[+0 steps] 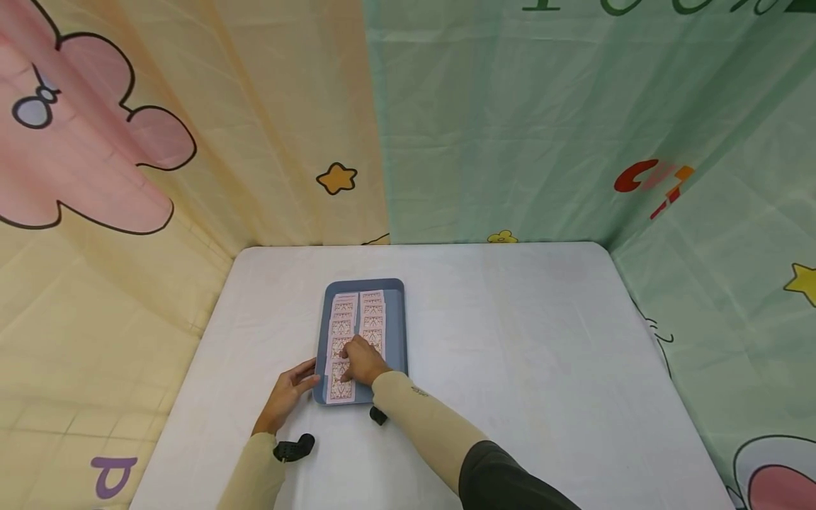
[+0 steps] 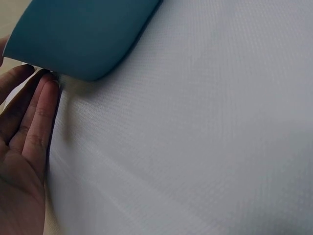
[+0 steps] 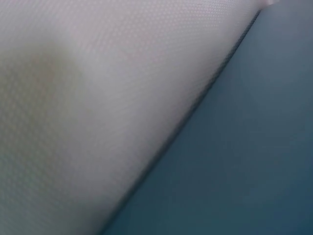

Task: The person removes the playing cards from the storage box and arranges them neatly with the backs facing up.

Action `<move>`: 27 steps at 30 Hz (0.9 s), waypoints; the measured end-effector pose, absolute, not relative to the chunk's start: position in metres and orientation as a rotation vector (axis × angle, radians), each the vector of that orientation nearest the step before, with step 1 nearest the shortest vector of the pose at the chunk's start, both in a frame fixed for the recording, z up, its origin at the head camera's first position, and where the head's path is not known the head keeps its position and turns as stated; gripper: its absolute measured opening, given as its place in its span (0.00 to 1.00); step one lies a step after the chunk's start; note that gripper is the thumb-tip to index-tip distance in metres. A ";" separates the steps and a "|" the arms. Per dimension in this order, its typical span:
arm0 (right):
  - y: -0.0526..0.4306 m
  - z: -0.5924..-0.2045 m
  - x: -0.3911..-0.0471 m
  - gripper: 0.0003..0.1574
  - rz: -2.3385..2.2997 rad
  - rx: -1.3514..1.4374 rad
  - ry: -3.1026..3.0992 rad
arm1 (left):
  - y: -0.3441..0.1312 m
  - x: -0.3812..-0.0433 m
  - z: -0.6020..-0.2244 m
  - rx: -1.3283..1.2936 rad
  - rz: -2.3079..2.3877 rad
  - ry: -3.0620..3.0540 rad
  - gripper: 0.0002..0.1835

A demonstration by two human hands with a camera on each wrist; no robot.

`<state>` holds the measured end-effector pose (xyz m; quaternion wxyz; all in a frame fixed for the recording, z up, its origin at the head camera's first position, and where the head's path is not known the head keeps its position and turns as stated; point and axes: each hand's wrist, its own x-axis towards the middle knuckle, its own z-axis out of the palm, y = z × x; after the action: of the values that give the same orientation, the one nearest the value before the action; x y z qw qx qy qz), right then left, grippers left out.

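Playing cards (image 1: 341,327) with red patterned backs lie in two overlapping columns on a blue tray (image 1: 397,319). The right column (image 1: 372,309) is partly covered by my right hand (image 1: 366,363), which reaches over the cards with bent fingers. Its thumb and fingertips are at the left column; whether they pinch a card I cannot tell. My left hand (image 1: 285,398) touches the tray's near left edge. In the left wrist view its long fingers (image 2: 41,120) are straight against the tray's rim (image 2: 93,63). The right wrist view shows only the tray's side (image 3: 234,147) and cloth, no fingers.
The tray rests on a table with a white cloth (image 1: 510,354), left of its middle. Printed curtains (image 1: 497,127) hang behind the table and along both sides. Black wrist devices (image 1: 295,448) sit at both wrists.
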<state>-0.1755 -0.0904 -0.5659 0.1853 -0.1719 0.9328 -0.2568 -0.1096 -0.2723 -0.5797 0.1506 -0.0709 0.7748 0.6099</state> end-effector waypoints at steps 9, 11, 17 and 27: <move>-0.088 -0.566 -0.176 0.23 -0.759 -0.513 2.626 | -0.274 -0.111 -0.585 -0.210 1.746 2.225 0.30; -0.088 -0.566 -0.177 0.23 -0.756 -0.530 2.632 | -0.274 -0.111 -0.584 -0.207 1.737 2.235 0.30; -0.086 -0.567 -0.178 0.23 -0.734 -0.594 2.647 | -0.273 -0.110 -0.584 -0.203 1.720 2.271 0.31; -0.083 -0.567 -0.184 0.20 -0.794 -0.676 2.621 | -0.273 -0.110 -0.588 -0.209 1.716 2.280 0.30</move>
<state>-0.1837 -0.0832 -0.5667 0.1596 -0.2365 0.9173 -0.2778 -0.1103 -0.2727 -0.5876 0.1397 -0.0724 0.7890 0.5939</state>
